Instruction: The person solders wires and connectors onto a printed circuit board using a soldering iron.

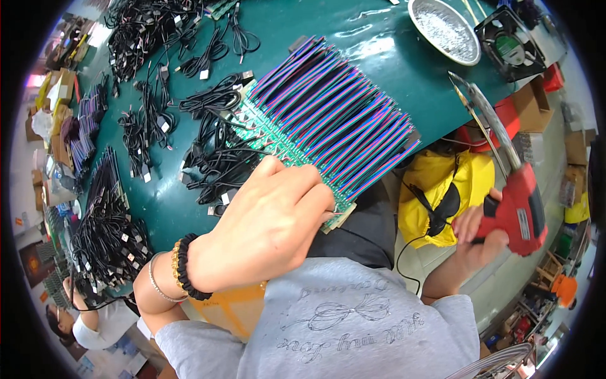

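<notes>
My left hand point(265, 215) is closed over the near end of a row of green circuit boards point(255, 117), its fingertips hidden underneath. Short wire ends point(332, 216) show beside it; what it pinches is out of sight. Blue, red, green and black ribbon wires point(341, 114) run side by side from the boards toward the far right. Black cables point(221, 155) with plugs lie along the boards' left side. Off the table's right edge, my right hand point(476, 234) grips a red and black soldering gun point(521, 218). Its long metal tip points up and away, apart from the boards.
Bundled black cables point(151, 38) cover the green table's point(315, 19) far left, with another pile point(107, 227) nearer. A metal dish point(445, 31) of silvery bits and a square fan point(510, 44) stand far right. Below hangs a yellow bag point(435, 183). Another person point(95, 328) sits at lower left.
</notes>
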The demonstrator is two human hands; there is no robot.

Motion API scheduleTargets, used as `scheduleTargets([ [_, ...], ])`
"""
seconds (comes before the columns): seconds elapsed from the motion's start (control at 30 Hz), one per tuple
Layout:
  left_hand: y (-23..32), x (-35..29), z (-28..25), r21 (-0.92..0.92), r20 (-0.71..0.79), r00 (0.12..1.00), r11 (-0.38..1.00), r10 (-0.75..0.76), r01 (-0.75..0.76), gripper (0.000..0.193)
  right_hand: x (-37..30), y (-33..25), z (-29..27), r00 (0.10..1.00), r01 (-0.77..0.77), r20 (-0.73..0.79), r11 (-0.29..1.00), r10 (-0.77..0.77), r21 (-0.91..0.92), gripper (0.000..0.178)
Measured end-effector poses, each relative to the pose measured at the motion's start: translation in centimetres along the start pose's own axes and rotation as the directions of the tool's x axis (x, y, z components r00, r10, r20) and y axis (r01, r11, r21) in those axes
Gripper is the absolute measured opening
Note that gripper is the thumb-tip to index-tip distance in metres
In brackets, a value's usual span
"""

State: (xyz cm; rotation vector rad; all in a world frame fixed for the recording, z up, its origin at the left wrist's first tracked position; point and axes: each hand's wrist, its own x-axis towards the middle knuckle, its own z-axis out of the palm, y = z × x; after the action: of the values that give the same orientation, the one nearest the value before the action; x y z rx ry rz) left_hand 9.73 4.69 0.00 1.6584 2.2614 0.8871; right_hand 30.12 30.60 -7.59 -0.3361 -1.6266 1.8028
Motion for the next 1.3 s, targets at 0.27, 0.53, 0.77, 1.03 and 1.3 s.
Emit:
scheduleTargets([
  [0.27,1.2,-1.0,1.9,0.072,-0.098,0.992,0.993,-0.082,0.089,0.020,-3.8,-2.0,-3.2,0.858,-0.031,0.512,0.994,-0.029,0.109,0.097],
  [0.53,1.5,-1.1,1.9,0.120,-0.125,0.986,0.985,-0.112,0.127,0.021,-7.9,-4.3,-6.1,0.705,-0.499,0.545,0.864,0.454,-0.074,0.052],
  [0.77,1.4,-0.9,1.6,0.085,-0.068,0.992,0.990,-0.106,0.112,0.020,-10.1,-3.8,-5.8,0.699,-0.605,0.443,0.795,0.561,-0.051,0.057],
  [1.03,1.5,-0.9,1.6,0.091,-0.068,0.992,0.989,-0.109,0.115,0.018,-9.6,-3.7,-3.5,0.876,-0.338,0.324,0.934,0.358,-0.117,0.076],
  [1.3,1.7,-0.7,1.1,0.098,-0.043,0.985,0.981,-0.166,0.170,0.022,-9.8,-3.9,-3.8,0.890,-0.327,0.318,0.943,0.327,-0.052,0.076],
])
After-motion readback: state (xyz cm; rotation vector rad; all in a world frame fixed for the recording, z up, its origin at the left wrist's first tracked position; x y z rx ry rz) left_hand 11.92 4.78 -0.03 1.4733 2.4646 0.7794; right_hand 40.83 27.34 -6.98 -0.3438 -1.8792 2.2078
